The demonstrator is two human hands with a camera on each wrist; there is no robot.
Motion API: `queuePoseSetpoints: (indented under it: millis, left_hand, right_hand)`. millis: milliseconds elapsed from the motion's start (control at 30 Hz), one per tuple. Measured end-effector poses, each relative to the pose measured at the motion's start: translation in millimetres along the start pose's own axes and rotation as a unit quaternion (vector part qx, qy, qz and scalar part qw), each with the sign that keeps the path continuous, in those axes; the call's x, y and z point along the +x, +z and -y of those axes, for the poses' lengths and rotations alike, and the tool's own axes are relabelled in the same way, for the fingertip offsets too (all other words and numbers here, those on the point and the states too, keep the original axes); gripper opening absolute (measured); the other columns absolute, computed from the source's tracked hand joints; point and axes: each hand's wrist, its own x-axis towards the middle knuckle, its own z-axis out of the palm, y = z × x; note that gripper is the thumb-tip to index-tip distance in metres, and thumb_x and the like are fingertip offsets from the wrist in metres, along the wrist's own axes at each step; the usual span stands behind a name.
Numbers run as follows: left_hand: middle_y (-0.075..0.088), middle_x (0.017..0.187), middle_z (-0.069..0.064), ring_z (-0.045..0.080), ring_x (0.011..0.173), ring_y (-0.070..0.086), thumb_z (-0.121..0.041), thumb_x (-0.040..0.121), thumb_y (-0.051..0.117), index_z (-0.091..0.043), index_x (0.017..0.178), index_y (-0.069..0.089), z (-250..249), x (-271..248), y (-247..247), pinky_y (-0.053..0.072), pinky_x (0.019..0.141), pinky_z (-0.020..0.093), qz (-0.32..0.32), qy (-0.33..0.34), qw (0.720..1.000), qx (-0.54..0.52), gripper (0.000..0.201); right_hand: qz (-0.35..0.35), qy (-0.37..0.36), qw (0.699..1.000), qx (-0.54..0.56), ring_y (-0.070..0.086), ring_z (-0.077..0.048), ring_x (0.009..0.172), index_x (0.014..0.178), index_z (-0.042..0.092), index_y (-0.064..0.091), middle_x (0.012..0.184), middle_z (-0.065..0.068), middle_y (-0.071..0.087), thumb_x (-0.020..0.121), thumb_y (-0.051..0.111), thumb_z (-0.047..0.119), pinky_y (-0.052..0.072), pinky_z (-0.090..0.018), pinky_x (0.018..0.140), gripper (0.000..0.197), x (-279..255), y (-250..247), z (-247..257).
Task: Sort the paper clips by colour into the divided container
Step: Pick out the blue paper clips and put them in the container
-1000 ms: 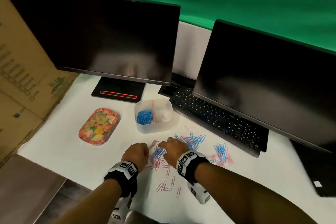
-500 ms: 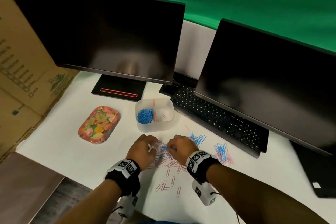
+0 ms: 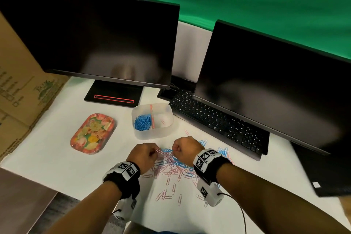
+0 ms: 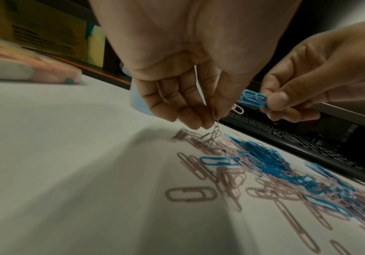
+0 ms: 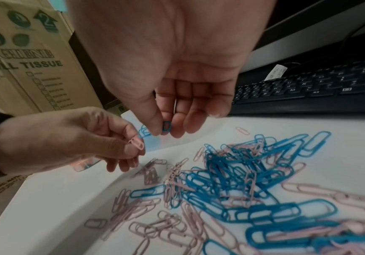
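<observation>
A mixed heap of pink and blue paper clips [image 3: 174,165] lies on the white table in front of me. My left hand [image 3: 146,155] pinches pink clips [image 5: 137,144] just above the heap's left edge. Beside it my right hand [image 3: 183,147] pinches a few blue clips [image 4: 252,100] between thumb and fingers. The translucent divided container [image 3: 152,119] stands behind the hands; its left half holds a pile of blue clips [image 3: 142,121], and its right half holds a couple of pink ones [image 3: 163,121].
A flowered tray [image 3: 93,133] sits left of the container. A black keyboard [image 3: 218,119] and two dark monitors [image 3: 95,43] stand behind and to the right. A cardboard box [image 3: 20,81] walls the left side. Loose pink clips [image 3: 171,192] lie near me.
Both hands have lifted off the heap and drawn together; the left now pinches pink clips and the right blue ones. The head view has shifted slightly.
</observation>
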Motion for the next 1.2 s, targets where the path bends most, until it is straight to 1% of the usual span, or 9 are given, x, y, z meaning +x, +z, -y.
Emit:
queuePoseSetpoints:
  millis: [167,267,400,600,767,900,967,1067,1200]
  left_hand:
    - [0.066,0.103,-0.001,0.019,0.096,0.062,-0.023,0.083,0.062,-0.024,0.105,0.067,14,0,-3,0.049,0.084,0.026,-0.022,-0.046,0.997,0.050,0.022]
    - [0.057,0.112,-0.001,0.019,0.106,0.057,-0.021,0.081,0.064,-0.025,0.114,0.062,12,-2,-1,0.050,0.091,0.032,-0.066,-0.012,0.996,0.061,0.033]
    - [0.057,0.109,-0.003,0.020,0.106,0.057,-0.028,0.084,0.058,-0.028,0.104,0.067,-6,-5,13,0.049,0.086,0.031,0.026,0.050,0.986,0.156,0.022]
    - [0.057,0.116,0.003,0.024,0.108,0.057,-0.025,0.085,0.056,-0.023,0.101,0.066,-14,0,23,0.050,0.088,0.036,0.083,0.009,0.968,0.235,0.020]
    - [0.058,0.099,-0.001,0.022,0.097,0.060,-0.021,0.081,0.057,-0.029,0.078,0.059,-12,3,16,0.050,0.083,0.031,0.080,0.003,0.985,0.150,0.009]
    - [0.065,0.070,-0.009,0.014,0.072,0.063,-0.011,0.077,0.068,-0.028,0.066,0.057,-11,2,9,0.047,0.069,0.020,0.021,-0.047,0.996,-0.069,0.023]
    - [0.067,0.064,-0.006,0.019,0.068,0.062,0.002,0.077,0.069,-0.017,0.079,0.063,-13,1,4,0.051,0.071,0.029,0.009,-0.087,0.964,-0.251,0.021]
    - [0.062,0.068,0.006,0.023,0.068,0.063,0.016,0.081,0.058,-0.011,0.107,0.060,-24,-3,-1,0.057,0.071,0.036,0.027,-0.143,0.875,-0.461,0.037]
    - [0.065,0.088,0.017,0.027,0.080,0.064,0.014,0.086,0.041,-0.004,0.112,0.060,-40,-7,-3,0.056,0.078,0.037,0.050,-0.172,0.775,-0.606,0.036]
  right_hand:
    - [0.000,0.013,1.000,0.025,0.066,-0.021,0.086,0.084,0.024,0.071,0.085,0.002,0.069,0.082,0.060,0.027,0.056,-0.030,0.080,0.011,1,-5,-4]
    - [-0.001,0.023,0.999,0.027,0.066,-0.020,0.084,0.084,0.024,0.070,0.086,0.003,0.070,0.083,0.061,0.029,0.057,-0.032,0.080,0.011,0,-5,-5]
    - [-0.004,0.035,0.999,0.034,0.067,-0.020,0.083,0.079,0.025,0.069,0.078,0.005,0.066,0.082,0.062,0.028,0.057,-0.032,0.081,0.008,-3,-3,-8]
    - [-0.008,0.039,0.998,0.041,0.066,-0.019,0.084,0.084,0.023,0.070,0.080,0.005,0.067,0.083,0.062,0.030,0.057,-0.032,0.082,0.010,-8,-2,-17]
    - [-0.014,0.042,0.997,0.062,0.066,-0.016,0.082,0.077,0.030,0.065,0.078,0.009,0.064,0.084,0.062,0.028,0.057,-0.030,0.079,0.008,-12,-3,-20]
    - [-0.032,0.057,0.991,0.113,0.066,-0.012,0.079,0.084,0.025,0.071,0.081,0.007,0.068,0.084,0.066,0.028,0.054,-0.024,0.075,0.006,-12,-4,-20]
    - [-0.045,0.067,0.985,0.156,0.064,-0.011,0.076,0.087,0.019,0.074,0.079,0.005,0.069,0.083,0.068,0.027,0.050,-0.020,0.071,0.010,-11,-3,-16]
    - [-0.053,0.070,0.972,0.220,0.063,-0.010,0.071,0.080,0.019,0.075,0.076,0.002,0.072,0.079,0.072,0.026,0.049,-0.020,0.069,0.008,-8,0,-6]
    - [-0.045,0.069,0.961,0.264,0.059,-0.007,0.062,0.072,0.021,0.074,0.067,0.005,0.069,0.074,0.073,0.024,0.048,-0.022,0.064,0.004,-4,7,12]
